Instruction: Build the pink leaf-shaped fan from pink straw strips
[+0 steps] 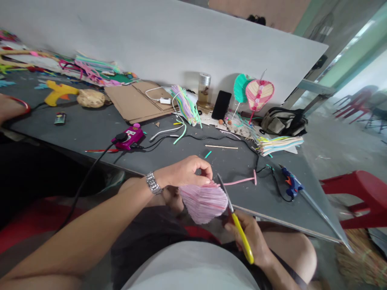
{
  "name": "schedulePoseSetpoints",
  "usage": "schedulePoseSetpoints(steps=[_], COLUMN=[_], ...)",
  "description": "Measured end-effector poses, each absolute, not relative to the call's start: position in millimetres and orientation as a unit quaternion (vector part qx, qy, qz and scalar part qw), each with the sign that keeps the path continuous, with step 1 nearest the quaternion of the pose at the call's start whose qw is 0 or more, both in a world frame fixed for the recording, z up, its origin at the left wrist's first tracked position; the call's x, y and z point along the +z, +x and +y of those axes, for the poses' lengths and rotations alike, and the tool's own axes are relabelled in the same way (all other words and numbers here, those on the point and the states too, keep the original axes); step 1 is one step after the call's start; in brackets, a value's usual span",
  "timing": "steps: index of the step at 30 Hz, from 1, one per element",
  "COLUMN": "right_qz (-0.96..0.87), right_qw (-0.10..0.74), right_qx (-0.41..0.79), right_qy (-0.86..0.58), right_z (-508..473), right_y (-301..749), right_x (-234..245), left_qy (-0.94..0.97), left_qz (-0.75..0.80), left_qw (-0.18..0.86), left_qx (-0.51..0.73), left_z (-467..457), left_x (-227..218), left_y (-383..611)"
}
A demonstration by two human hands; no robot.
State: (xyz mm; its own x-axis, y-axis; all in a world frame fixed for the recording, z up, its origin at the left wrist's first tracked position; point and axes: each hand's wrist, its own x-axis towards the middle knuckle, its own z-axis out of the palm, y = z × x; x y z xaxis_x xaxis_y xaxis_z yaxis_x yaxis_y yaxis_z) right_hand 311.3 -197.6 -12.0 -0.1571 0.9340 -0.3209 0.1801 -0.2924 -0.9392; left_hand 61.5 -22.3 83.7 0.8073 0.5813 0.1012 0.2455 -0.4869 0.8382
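My left hand (192, 171), with a metal watch on the wrist, pinches the upper edge of a pink fan-shaped piece (204, 203). The piece looks made of fuzzy stems laid side by side, and it hangs over my lap at the table's front edge. My right hand (252, 233) is closed round yellow-handled scissors (241, 234). Their blades point up along the right edge of the pink piece; whether they touch it I cannot tell. A pink stem with a T-shaped end (242, 181) lies on the table just beyond.
A blue glue gun (292, 183) with a long clear stick lies at right. Behind are stem bundles (184, 104), a phone (221, 104), a jar (204, 88) and a heart-shaped fan (260, 94). A purple power socket (130, 137) trails black cords. Another person's arm (12, 108) is at far left.
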Motion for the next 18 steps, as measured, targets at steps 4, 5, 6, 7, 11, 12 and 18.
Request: schedulePoseSetpoints(steps=[4,5,6,7,11,12,18], right_qz=[-0.559,-0.587,-0.607,-0.615,-0.595,-0.585,-0.551], right_qw=[0.273,0.241,0.192,0.139,0.027,0.026,0.047], right_qx=[0.383,0.299,0.230,0.182,0.109,0.099,0.068], right_qy=[-0.683,-0.713,-0.736,-0.754,-0.796,-0.805,-0.830], right_z=[-158.9,-147.8,-136.3,-124.3,-75.6,-64.5,-27.4], right_y=[332.1,335.8,338.0,338.6,330.4,328.2,330.2], right_x=[5.9,9.2,11.9,14.1,19.7,20.8,19.8], left_qy=[0.859,0.863,0.865,0.868,0.874,0.878,0.879], left_qz=[0.278,0.282,0.289,0.291,0.279,0.269,0.226], left_qw=[0.365,0.341,0.312,0.277,0.110,0.075,-0.014], left_qx=[0.227,0.246,0.267,0.292,0.381,0.389,0.421], left_z=[-22.3,-23.3,-25.0,-27.4,-42.7,-46.9,-63.4], left_x=[118.7,129.1,138.7,147.0,158.8,156.7,152.6], left_y=[34.6,27.6,21.7,17.2,15.5,17.8,20.3])
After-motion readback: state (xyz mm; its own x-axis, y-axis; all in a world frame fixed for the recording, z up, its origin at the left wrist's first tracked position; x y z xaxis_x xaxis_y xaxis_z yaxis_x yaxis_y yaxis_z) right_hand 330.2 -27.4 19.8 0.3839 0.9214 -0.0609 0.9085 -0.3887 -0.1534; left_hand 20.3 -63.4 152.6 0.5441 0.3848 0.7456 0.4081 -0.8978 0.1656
